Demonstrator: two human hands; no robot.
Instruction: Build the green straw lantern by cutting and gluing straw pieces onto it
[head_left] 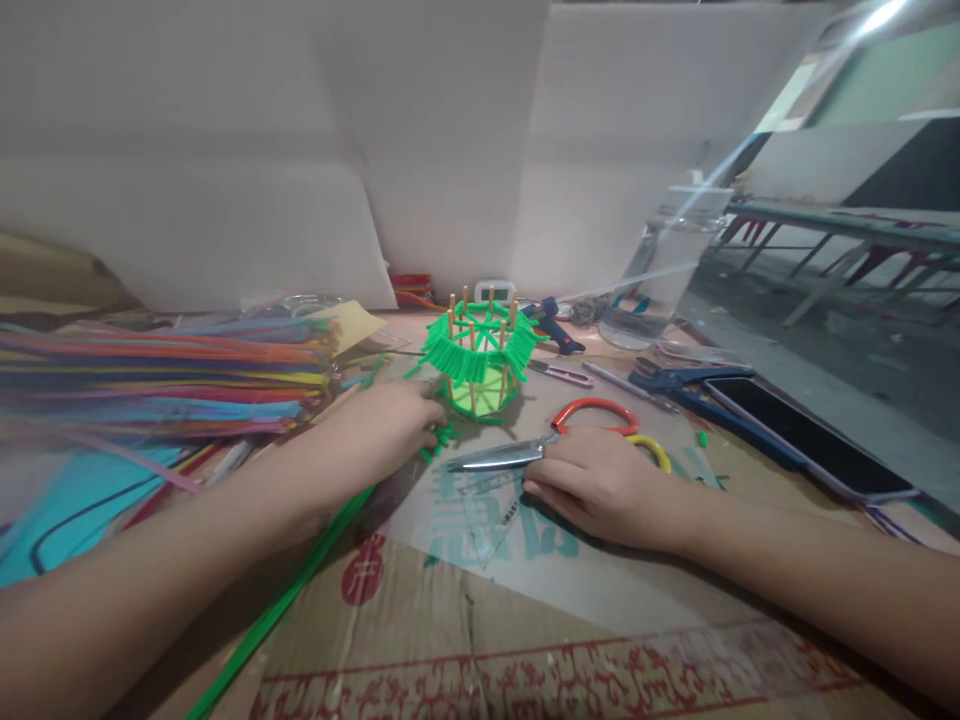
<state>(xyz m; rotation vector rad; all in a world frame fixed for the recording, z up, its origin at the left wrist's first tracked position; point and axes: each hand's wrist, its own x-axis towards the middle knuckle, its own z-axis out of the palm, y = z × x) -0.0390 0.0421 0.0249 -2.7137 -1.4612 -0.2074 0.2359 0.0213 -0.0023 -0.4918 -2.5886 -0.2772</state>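
Observation:
A small round structure of thin wooden sticks and green fuzzy pipe cleaners, shaped with a fringed roof, stands upright in the middle of the table. Just left of its base, my left hand is closed, its curled fingers at some short green pipe cleaner pieces. A long green pipe cleaner runs from under that wrist toward the near edge. My right hand has its fingers curled over the scissors, which lie with blades pointing left. The hand covers part of their red and yellow handles.
Bundles of coloured pipe cleaners lie at left above a blue sheet. Behind the structure are a glue gun and a cutter knife. Blue-handled pliers, a phone and a clear water container are at right.

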